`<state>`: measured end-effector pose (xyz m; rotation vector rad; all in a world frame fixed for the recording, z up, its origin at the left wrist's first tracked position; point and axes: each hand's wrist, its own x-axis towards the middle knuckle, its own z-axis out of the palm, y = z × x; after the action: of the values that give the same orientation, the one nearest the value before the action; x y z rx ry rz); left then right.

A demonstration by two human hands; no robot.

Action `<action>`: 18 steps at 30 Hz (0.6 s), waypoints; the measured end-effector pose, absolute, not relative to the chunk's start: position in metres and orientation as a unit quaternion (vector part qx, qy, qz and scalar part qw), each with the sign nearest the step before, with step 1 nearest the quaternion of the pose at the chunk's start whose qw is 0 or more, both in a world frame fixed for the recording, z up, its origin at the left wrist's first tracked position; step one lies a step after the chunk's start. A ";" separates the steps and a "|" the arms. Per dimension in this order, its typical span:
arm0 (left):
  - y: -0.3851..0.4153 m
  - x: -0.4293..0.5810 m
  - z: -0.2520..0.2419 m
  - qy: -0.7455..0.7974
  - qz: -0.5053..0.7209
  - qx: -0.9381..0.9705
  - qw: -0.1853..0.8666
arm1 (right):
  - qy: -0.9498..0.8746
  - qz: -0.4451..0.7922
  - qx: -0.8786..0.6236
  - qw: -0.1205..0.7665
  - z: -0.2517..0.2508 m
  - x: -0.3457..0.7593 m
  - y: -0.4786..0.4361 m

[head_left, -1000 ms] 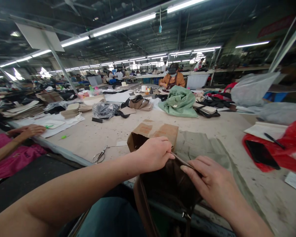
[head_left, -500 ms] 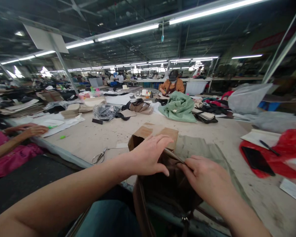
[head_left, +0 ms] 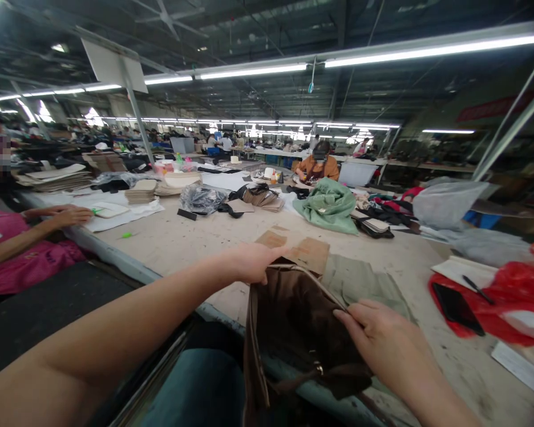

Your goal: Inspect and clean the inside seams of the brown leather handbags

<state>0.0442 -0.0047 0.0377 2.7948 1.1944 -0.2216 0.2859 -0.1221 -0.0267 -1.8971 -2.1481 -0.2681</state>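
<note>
A dark brown bag (head_left: 296, 329) with a brown strap hangs open over the near table edge, above my lap. My left hand (head_left: 249, 263) is closed on the far left corner of its opening and lifts it. On the right side of the opening my right hand (head_left: 378, 338) pinches the rim, fingers closed. A brown cardboard box (head_left: 300, 252) sits just behind the bag, partly hidden by it. Folded grey-green fabric (head_left: 360, 284) lies to the right of the box.
A person in pink (head_left: 31, 249) sits at the left with a hand on white paper. Red plastic (head_left: 511, 296) holding a black phone (head_left: 457, 301) lies at right. Green cloth (head_left: 327, 204), stacked brown pieces (head_left: 258, 197) and another seated worker (head_left: 319, 166) are farther back.
My left hand opened, then closed again on the bag's far corner and raised it, spreading the opening wider. The view has turned somewhat to the left; the scissors have left the frame.
</note>
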 end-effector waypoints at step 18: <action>0.015 0.101 0.009 0.170 0.095 0.975 0.106 | -0.742 -0.053 -0.640 0.194 -0.037 0.300 -0.120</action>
<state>0.1008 0.0146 0.0085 2.8734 0.5018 0.2785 0.3002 -0.1203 -0.0373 -1.7952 -2.0800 -0.1498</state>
